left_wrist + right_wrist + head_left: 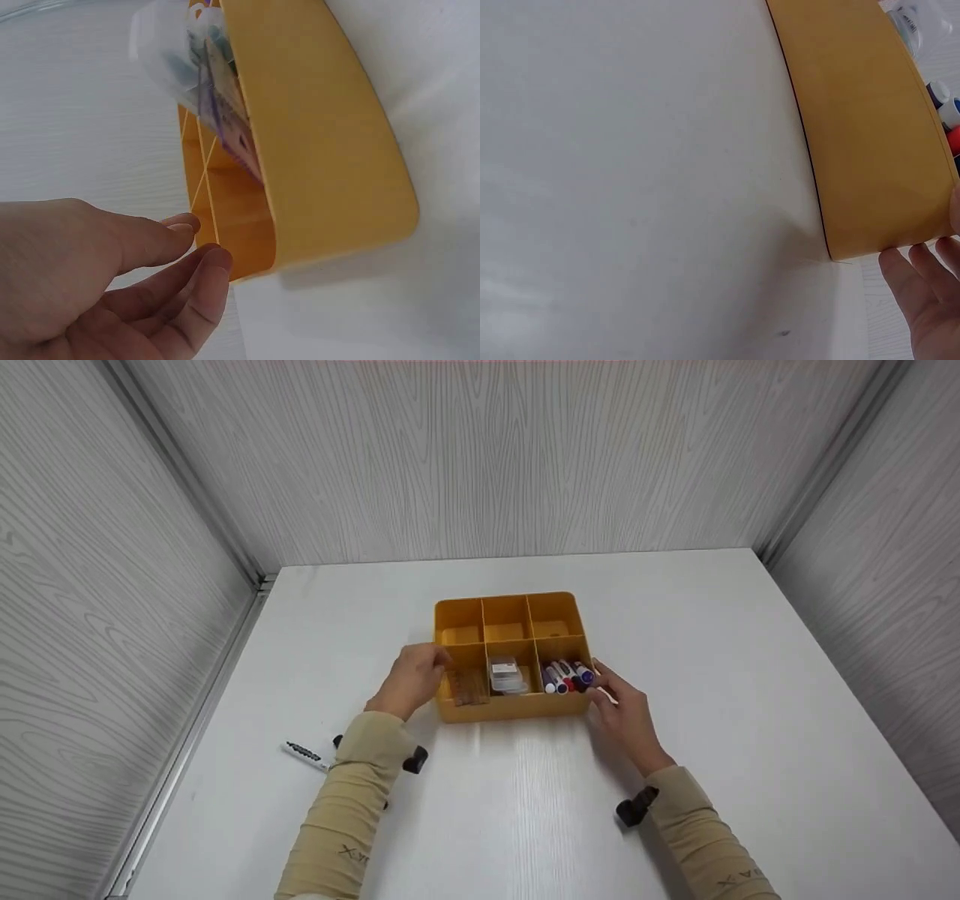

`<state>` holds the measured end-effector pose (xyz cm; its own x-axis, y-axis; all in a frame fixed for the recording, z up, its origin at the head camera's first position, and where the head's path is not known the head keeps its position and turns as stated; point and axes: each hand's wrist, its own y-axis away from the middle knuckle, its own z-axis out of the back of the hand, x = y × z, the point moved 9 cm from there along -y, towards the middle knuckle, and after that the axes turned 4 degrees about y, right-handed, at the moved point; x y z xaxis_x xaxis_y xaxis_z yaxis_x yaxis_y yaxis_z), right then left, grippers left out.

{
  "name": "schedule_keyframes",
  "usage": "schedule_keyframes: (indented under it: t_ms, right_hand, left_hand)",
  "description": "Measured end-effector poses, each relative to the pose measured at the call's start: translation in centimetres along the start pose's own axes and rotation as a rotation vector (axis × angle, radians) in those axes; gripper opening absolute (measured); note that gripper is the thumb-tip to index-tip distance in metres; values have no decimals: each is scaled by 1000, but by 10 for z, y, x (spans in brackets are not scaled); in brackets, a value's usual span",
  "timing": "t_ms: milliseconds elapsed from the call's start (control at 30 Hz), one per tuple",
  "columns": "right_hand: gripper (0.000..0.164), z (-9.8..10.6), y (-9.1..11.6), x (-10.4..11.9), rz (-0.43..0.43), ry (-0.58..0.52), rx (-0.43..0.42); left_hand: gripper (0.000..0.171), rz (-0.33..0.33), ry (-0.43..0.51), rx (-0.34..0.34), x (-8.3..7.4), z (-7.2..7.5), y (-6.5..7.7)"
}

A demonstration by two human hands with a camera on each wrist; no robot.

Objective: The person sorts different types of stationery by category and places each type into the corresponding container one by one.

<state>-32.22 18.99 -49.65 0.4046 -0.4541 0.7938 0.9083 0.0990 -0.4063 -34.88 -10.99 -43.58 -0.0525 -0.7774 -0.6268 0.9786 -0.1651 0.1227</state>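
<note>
A yellow compartment organizer box (517, 706) sits on the white table. Its near row holds a clear flat plastic case (469, 688) on the left, small clear plastic boxes (506, 675) in the middle and several marker pens (566, 676) on the right. My left hand (411, 679) pinches the rim of the left side wall; in the left wrist view, thumb and fingertips meet at that wall. On the opposite side, my right hand (622, 712) grips the right wall, its fingers against the outside and the thumb at the rim beside the markers.
A white marker pen (305, 753) lies on the table (750, 660) left of my left forearm, partly hidden behind the sleeve. Grey wood-grain panels (480, 457) enclose the table at the back and both sides. The box's far row shows bare compartments.
</note>
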Motion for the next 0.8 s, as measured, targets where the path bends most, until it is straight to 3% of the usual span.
schedule_keyframes:
  t_ms: [167,367,533,667,800]
  right_hand:
    - [10,-1,-1,-8,17,44,-9]
    - [12,-1,0,-11,-15,64,-1]
    - [12,-1,-1,-9,-17,56,-12]
    - [12,0,-1,-7,-3,66,-14]
    - [13,0,0,-7,-10,51,-17]
  left_hand:
    - [23,27,54,-42,18,25,10]
    - [23,54,-2,-86,48,39,22]
    - [26,128,-46,-28,77,28,32]
    - [29,225,-97,85,98,9,40]
    - [42,250,-132,187,111,-10,48]
